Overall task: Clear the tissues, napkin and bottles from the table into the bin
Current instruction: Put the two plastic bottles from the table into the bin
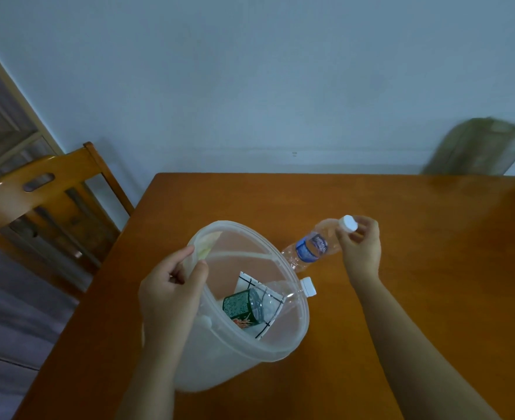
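Our right fingers [351,234] pinch the bottle [312,245] at its stiff capped neck; empty, it looks light and crushable. Left fingers [194,269] grip the bin [301,328] rim.

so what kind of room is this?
Likely a home dining area: a wooden table against a plain wall, a matching wooden chair beside it, and a window or door frame at left.

My feed is dim with a cold bluish cast. Weak glare sits on the table [432,225] toward two o'clock. The greenish object [477,147] at two o'clock is smeared by blur; the chair [38,189] at nine o'clock bows with wide-angle distortion.
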The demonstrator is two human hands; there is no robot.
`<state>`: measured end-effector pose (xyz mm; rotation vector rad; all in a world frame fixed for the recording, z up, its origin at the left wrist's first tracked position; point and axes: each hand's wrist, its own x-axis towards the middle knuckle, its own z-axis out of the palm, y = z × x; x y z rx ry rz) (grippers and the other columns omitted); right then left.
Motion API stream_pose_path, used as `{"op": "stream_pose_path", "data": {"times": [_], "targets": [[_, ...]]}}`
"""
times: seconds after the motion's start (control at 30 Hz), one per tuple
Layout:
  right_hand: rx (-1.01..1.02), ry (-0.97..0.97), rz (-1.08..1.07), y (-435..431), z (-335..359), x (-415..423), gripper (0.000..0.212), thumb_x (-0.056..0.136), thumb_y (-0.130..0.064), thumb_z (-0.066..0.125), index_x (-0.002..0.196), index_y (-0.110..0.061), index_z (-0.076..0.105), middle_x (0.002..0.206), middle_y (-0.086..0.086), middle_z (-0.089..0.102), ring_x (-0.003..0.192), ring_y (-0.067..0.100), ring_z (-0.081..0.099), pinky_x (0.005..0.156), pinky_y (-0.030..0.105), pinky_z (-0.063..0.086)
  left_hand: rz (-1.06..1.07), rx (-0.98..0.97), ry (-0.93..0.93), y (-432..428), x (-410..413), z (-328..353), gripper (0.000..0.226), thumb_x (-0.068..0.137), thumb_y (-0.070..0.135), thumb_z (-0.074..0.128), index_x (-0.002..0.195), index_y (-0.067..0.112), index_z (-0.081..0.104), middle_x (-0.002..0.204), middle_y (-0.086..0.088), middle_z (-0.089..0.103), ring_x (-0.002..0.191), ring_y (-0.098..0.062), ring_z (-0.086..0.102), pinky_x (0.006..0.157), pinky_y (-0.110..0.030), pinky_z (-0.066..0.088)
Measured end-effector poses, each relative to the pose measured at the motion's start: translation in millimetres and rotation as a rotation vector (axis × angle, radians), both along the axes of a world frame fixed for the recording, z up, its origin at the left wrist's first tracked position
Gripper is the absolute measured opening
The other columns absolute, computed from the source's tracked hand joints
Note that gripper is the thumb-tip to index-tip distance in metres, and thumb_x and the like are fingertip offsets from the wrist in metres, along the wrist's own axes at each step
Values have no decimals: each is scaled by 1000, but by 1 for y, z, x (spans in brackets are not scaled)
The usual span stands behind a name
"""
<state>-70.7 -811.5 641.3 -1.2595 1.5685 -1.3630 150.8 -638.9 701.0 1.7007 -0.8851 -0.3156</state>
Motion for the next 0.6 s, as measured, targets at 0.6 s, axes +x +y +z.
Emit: {"op": "stream_pose_path", "data": {"times": [0.6], "targets": [[-193, -551, -43, 107, 56, -20, 23, 78, -26, 67, 94, -34, 52, 115, 6, 58, 95, 16, 66, 68, 30, 59, -31, -45, 59, 55, -8, -5, 30, 74, 17, 66, 98, 34, 65, 63, -16, 58, 48, -12, 43, 39, -24, 35]]}}
